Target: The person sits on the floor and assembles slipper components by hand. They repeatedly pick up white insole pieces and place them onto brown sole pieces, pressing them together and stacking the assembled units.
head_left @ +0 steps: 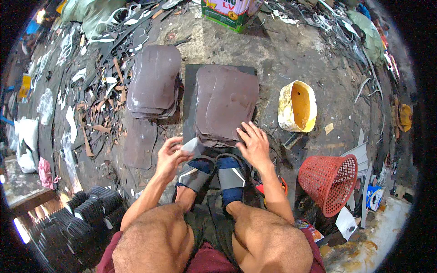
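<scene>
A stack of brown sheets (pixel 226 100) with wavy outlines lies in front of my feet, on a dark flat board (pixel 191 82). My left hand (pixel 169 160) pinches a small pale grey flat piece (pixel 193 146) near the stack's near left corner. The kind of that piece is not clear. At the near right corner, my right hand (pixel 255 144) has its fingers apart, fingertips on or right by the sheets' edge, holding nothing. A second stack of brown sheets (pixel 155 79) sits to the left, with a single brown sheet (pixel 140 143) flat on the floor below it.
Right of the stack stands a yellow-stained open tub (pixel 297 106). A red mesh basket (pixel 328 184) leans nearer me on the right. Cut scraps (pixel 98 123) litter the left floor. Black sole-shaped pieces (pixel 86 216) are piled lower left. A printed tin (pixel 230 16) stands far ahead.
</scene>
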A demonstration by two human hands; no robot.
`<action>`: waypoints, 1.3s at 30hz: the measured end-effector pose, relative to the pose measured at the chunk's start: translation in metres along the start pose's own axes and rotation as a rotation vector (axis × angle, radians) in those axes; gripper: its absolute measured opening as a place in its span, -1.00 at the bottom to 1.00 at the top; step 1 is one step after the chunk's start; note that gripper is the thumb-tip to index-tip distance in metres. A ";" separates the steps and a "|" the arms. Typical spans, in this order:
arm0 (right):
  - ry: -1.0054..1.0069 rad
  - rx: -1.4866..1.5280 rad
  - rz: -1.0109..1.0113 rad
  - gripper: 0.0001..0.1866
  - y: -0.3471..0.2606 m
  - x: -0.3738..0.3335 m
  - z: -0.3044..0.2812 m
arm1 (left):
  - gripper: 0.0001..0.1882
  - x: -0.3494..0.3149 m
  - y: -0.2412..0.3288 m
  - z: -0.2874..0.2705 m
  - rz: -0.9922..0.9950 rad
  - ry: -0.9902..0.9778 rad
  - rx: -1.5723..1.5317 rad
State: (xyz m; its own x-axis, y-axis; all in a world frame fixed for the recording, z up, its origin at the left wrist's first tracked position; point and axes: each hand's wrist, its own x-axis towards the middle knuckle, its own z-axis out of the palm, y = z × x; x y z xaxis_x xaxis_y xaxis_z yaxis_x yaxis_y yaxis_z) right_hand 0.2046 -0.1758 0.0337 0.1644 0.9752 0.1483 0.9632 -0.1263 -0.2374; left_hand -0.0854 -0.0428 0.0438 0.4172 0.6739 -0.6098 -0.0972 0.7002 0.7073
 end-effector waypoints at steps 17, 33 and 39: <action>0.183 0.428 0.068 -0.76 -0.026 0.036 0.029 | -0.72 0.090 -0.048 0.086 0.830 -0.108 1.529; 0.078 0.362 0.048 -0.87 -0.009 0.059 0.003 | -0.63 0.102 -0.042 0.061 0.985 -0.175 1.476; 0.052 0.266 -0.020 -0.81 -0.029 0.050 0.021 | -0.70 0.097 -0.045 0.052 1.004 -0.146 1.434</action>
State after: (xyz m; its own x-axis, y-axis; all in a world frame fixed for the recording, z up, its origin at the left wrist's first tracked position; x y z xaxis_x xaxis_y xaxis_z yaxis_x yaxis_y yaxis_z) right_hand 0.1799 -0.1193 0.0275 0.1630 0.9655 0.2030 0.8778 -0.0480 -0.4766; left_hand 0.0066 -0.0214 -0.0284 0.7789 0.5949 0.1986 0.4232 -0.7323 0.5335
